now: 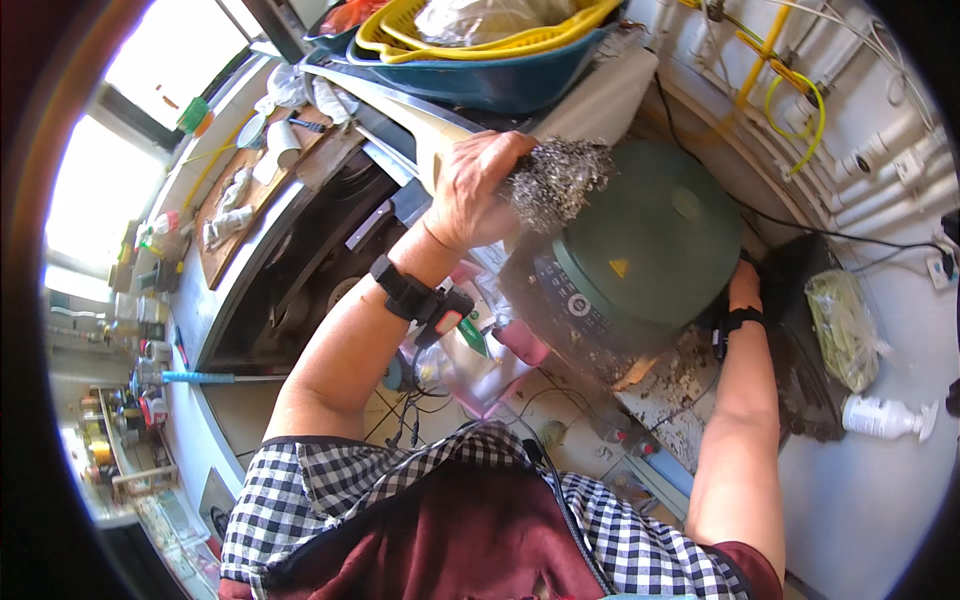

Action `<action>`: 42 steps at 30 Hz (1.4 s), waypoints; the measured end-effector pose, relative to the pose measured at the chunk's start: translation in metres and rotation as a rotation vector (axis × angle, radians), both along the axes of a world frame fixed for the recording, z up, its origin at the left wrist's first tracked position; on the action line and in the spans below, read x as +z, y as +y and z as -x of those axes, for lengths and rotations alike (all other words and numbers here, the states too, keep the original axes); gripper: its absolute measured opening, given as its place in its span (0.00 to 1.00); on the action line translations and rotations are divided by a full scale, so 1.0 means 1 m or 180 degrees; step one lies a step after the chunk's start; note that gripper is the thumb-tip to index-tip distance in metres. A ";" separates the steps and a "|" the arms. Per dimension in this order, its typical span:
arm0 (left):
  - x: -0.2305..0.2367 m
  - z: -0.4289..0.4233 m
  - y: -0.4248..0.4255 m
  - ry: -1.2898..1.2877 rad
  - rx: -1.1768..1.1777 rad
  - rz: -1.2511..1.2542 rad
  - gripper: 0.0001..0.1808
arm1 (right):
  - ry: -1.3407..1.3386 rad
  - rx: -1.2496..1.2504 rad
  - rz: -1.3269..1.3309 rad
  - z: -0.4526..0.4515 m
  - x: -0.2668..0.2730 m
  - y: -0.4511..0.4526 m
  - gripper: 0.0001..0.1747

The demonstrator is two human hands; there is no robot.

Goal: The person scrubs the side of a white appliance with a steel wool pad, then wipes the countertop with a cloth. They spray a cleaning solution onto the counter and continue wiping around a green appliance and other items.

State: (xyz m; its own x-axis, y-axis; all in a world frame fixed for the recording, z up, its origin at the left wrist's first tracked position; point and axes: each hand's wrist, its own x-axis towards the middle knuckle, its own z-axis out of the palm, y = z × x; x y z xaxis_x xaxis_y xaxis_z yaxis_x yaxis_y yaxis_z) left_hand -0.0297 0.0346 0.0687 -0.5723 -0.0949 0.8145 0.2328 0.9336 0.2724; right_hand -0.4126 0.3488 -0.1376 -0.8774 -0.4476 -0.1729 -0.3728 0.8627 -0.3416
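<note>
A wad of steel wool (561,182) is gripped in my left hand (474,180), raised above the near-left side of a dark green electric cooker (660,240). The cooker has a round lid with a yellow warning triangle (619,268) and a panel of buttons (570,296) on its front. My right hand (745,289) is at the cooker's right side, against or close to its wall; its fingers are hidden. Dirt and peeling patches cover the white surface (675,390) below the cooker.
A blue basin (480,82) holding yellow baskets (517,52) stands at the back. Leftward are a cleaver (370,225) and a wooden board (262,202). A pink-rimmed bag-lined bin (480,375) sits below. To the right lie a spray bottle (885,417), bagged greens (841,330) and a black cable (817,225).
</note>
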 end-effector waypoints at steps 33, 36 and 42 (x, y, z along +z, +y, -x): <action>-0.044 0.018 0.004 -0.0387 0.0416 0.0138 0.23 | 0.0733 0.0102 0.0382 -0.271 0.033 0.243 0.22; -0.034 0.013 0.018 -0.0518 0.0479 -0.0300 0.28 | 0.1230 -0.0276 -0.0333 -0.259 0.042 0.300 0.28; -0.038 0.013 0.121 -0.1294 -0.0384 -0.0945 0.27 | 0.1599 -0.0390 0.0575 -0.268 0.074 0.268 0.31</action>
